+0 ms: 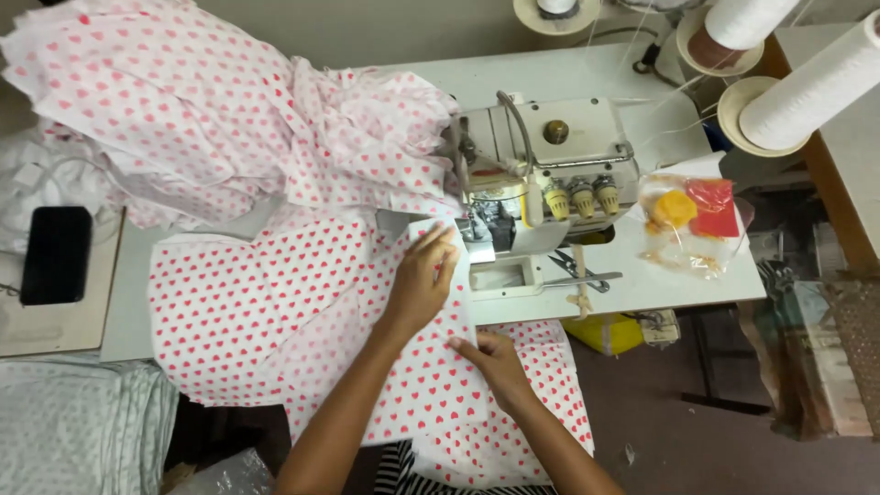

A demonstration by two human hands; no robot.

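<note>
Key relation: the cloth (302, 312) lay under both hands, its right edge running roughly 12-to-6 o'clock and leading up toward the presser foot (477, 225) of the serger (541, 174).

Left hand (423, 280) sat flat on the cloth, fingers spread moderately, fingertips pointing about 1 o'clock, pressing the top corner of that edge just beside the foot. It was the nearer hand to the machine, almost touching it.

Right hand (495, 362) was at roughly 5 o'clock from the left, lower on the same edge, fingers curled and narrow, pinching the cloth edge; how many layers, couldn't tell.

Cloth was white with red hearts, spread on the table (642, 275) from 9 o'clock of the hands across to the serger, lower part hanging off the front edge toward the person.

A pile of same-print cloth (211, 110) lay at 11 o'clock, behind the serger's left side. Scissors (577, 270) lay at 3 o'clock of the left hand. Thread cones (807, 82) at 2 o'clock, well apart.
</note>
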